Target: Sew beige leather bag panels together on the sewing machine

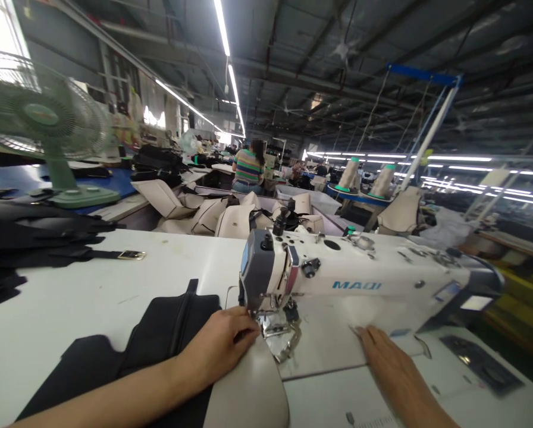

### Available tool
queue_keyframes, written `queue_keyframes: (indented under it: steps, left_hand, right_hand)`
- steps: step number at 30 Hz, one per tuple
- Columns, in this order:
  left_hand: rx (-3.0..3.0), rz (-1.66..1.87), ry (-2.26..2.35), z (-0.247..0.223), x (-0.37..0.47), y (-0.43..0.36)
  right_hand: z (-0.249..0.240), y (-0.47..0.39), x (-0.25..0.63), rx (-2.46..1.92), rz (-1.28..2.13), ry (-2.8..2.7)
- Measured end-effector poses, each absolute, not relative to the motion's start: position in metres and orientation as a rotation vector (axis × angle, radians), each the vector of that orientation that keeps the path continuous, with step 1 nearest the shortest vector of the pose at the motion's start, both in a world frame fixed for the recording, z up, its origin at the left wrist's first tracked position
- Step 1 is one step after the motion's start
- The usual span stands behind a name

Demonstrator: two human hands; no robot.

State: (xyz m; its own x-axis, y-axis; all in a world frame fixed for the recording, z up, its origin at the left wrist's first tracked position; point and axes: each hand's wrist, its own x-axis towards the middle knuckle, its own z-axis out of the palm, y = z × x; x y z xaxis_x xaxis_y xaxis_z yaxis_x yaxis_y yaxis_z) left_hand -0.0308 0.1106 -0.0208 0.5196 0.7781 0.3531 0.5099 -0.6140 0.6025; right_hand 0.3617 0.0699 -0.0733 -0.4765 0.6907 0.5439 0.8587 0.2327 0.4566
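A white sewing machine (356, 279) stands on a white table (195, 255). My left hand (226, 342) pinches the edge of a beige panel (253, 386) close beside the needle area. Beneath that forearm lies a black piece (159, 333) with a raised strip. Over on the right, my right hand (386, 356) rests on the machine bed below the arm, fingers stretched and close together, with a small pale thing at the fingertips that I cannot make out.
Black straps with a buckle (132, 255) lie at the left, near a green fan (56, 131). Beige bags (235, 217) are piled behind the machine. Thread cones (349, 175) stand at the back right. A person in a striped top (247, 166) is farther back.
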Motion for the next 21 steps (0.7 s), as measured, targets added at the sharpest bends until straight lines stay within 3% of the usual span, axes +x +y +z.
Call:
queue_keyframes:
  steps: [3, 7, 10, 21]
  left_hand:
    - [2.282, 0.884, 1.015, -0.021, -0.030, 0.109]
    - [2.255, 0.914, 0.964, -0.023, -0.031, 0.109]
    - [2.255, 0.930, 0.937, -0.024, -0.031, 0.110]
    - [2.268, 1.006, 0.888, -0.025, -0.028, 0.107]
  right_hand:
    - [-0.071, 0.069, 0.357, -1.548, -0.905, -2.227]
    - [-0.038, 0.058, 0.314, -1.622, -0.170, -2.278]
    - [-0.011, 0.048, 0.263, -1.508, 0.168, -2.277]
    - [-0.017, 0.064, 0.177, -1.555, -0.179, -2.355]
